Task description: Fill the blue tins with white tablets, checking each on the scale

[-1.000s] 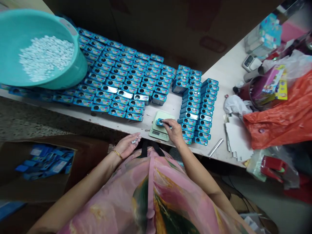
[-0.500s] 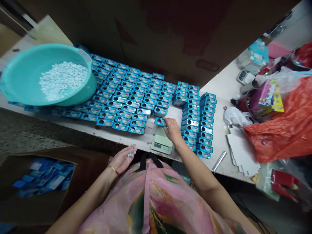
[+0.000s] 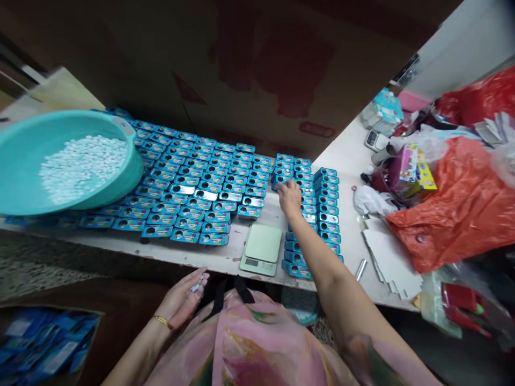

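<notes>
R hand (image 3: 290, 200) & L hand (image 3: 185, 295) are working at the desk (image 3: 235, 250); gentle, upright handling prob. works best, w/ room lying open betw. L tin block (image 3: 188, 224) & R tin block (image 3: 327, 202), behind the scale (image 3: 263, 241). R hand's touching a blue tin (image 3: 279, 179), R block's L side (grip: can't tell); L hand, half-curled, is cupping white pellets (image 3: 197, 284) off the front edge.

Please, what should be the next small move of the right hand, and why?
Probably grip the blue tin and bring it to the scale: the right hand has its fingers at that tin, the scale bears no tin, and the left hand holds white pellets.
</notes>
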Tool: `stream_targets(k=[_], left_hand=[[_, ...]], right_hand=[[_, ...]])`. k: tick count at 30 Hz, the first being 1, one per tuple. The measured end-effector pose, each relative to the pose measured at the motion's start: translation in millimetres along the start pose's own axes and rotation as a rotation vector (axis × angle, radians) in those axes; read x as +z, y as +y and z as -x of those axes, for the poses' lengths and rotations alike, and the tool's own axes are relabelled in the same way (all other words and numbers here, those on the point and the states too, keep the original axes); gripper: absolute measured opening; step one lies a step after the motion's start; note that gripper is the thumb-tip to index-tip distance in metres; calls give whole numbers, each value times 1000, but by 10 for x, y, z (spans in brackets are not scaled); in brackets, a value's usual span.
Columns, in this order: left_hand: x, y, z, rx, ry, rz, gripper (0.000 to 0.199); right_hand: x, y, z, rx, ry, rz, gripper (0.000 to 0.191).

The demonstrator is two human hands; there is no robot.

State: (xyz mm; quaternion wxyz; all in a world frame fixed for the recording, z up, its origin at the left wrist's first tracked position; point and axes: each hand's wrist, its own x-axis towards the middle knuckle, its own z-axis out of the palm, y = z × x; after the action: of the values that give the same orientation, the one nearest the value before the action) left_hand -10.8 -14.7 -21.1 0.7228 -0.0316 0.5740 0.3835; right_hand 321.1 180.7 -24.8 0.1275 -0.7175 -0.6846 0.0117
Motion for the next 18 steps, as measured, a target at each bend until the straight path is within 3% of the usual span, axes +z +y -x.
stream_targets(k=[4,7,10,13,15,18], left_hand=[[-37,5,73,52,20,14,32],[-106,-18,111,62,30,22,29],[-143,-36,98,43,13,10,26],[-64,-39,49,21,-44,7,24],[65,-31,24,8,-91,34,23],[300,-9,27,-50,-185,76,21]], right_hand=[[6,184,-460,-90,-118,157,26],[-78,200,-399,-225,-133,214,27],[-354,172,-4,-328,-115,222,28],[-627,29,556,-423,-137,201,28],[-681,-127,904,-496,-204,176,28],[-578,-352,1258,-558,-311,133,26]])
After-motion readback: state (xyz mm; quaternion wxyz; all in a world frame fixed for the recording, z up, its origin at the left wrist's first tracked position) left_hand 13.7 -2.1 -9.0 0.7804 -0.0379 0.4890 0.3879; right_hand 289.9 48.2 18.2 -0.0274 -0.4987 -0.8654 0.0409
